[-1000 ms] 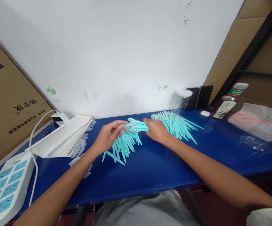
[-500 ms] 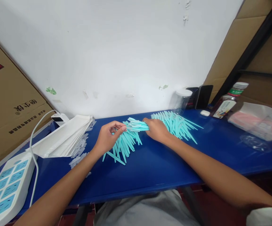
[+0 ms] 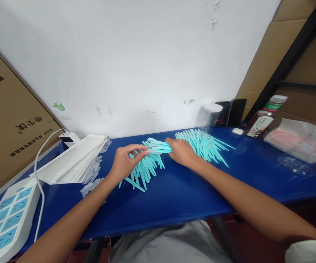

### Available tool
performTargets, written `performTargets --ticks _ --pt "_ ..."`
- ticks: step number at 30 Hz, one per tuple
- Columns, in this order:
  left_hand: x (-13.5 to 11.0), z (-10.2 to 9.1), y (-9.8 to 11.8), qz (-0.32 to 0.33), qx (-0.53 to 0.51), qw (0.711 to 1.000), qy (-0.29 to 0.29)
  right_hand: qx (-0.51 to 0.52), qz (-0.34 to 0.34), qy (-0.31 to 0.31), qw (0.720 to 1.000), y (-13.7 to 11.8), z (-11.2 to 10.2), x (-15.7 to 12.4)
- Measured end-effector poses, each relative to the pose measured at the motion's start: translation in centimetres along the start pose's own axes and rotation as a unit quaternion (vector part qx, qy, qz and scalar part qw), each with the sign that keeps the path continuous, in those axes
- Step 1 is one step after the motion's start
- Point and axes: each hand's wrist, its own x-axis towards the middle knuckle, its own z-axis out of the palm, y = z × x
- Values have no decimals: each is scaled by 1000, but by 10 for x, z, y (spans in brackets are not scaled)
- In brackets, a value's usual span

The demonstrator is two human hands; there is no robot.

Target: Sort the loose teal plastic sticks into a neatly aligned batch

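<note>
A bundle of thin, flat turquoise plastic sticks (image 3: 160, 146) is wrapped in my right hand (image 3: 184, 151), its ends fanned toward the left. My left hand (image 3: 129, 159) has its thumb and forefinger pinched together at the left end of this bundle. How many sticks the pinch takes in is hidden. Beneath the hands lies a loose pile of the same sticks (image 3: 144, 171) on the blue table (image 3: 180, 193). To the right of my right hand, a second spread pile of turquoise sticks (image 3: 204, 146) lies near the wall.
At left are white paper-like sleeves (image 3: 73, 160), small translucent pieces (image 3: 92, 171), a power strip (image 3: 10, 215) and its white cable (image 3: 39, 175). A lidded clear jar (image 3: 211, 117), a dark phone (image 3: 237, 113), a labelled bottle (image 3: 264, 118) and a bag with pink contents (image 3: 295, 138) stand at right.
My left hand has shifted slightly right, its fingertips now at the end of the bundle. The right hand still grips the sticks, almost unmoved.
</note>
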Motion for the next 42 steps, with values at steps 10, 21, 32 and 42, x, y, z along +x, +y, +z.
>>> performTargets --ticks 10,21,32,42 --pt "-3 10 3 18 -42 998 42 -14 -21 -6 1000 -10 -3 -6" --pt "-3 13 2 -27 -99 993 55 -29 -8 9 1000 -18 -6 -9" --pt "-5 14 11 -5 -49 996 78 10 9 24 1000 -21 -5 -11" --pt "-6 21 6 -96 -217 971 -17 659 6 -122 742 -41 -8 -17"
